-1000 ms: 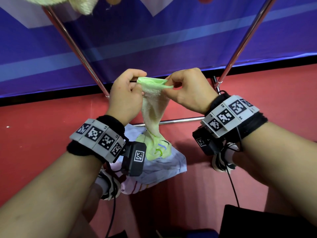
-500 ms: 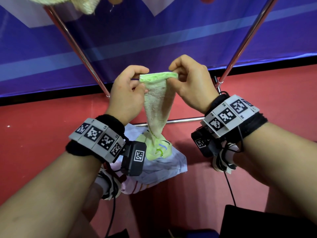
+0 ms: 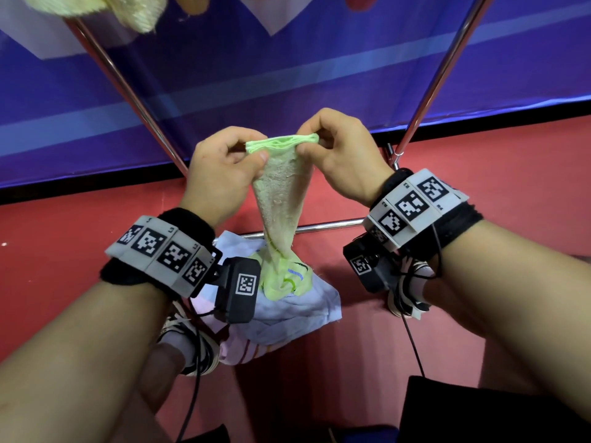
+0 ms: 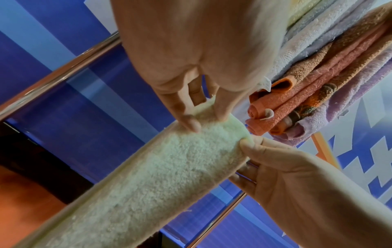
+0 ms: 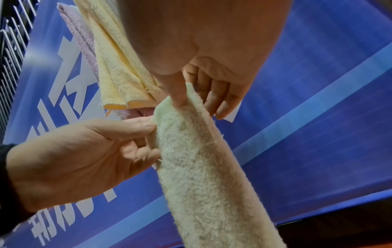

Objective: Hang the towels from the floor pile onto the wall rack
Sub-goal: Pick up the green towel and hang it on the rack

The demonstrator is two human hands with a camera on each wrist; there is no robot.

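Note:
A pale green towel [image 3: 281,199] hangs twisted between both hands, and its bottom end rests on the floor pile [image 3: 287,302]. My left hand [image 3: 256,155] pinches the left end of its folded top hem. My right hand [image 3: 307,145] pinches the right end. The left wrist view shows thumb and forefinger of the left hand [image 4: 195,120] on the green towel [image 4: 159,176]. In the right wrist view the right hand [image 5: 180,100] pinches the green towel [image 5: 201,167]. Hung towels [image 4: 318,83] fill the rack above.
Two slanted chrome rack legs [image 3: 128,91] [image 3: 441,68] and a low crossbar [image 3: 329,225] stand before a blue banner wall. A light blue towel and a pink striped towel [image 3: 243,350] lie on the red floor between my shoes. Yellow towels [image 3: 137,11] hang at top left.
Both hands have moved slightly apart and stretched the towel's top hem wider. The towel has untwisted a little near the top. Its bottom end stays on the pile.

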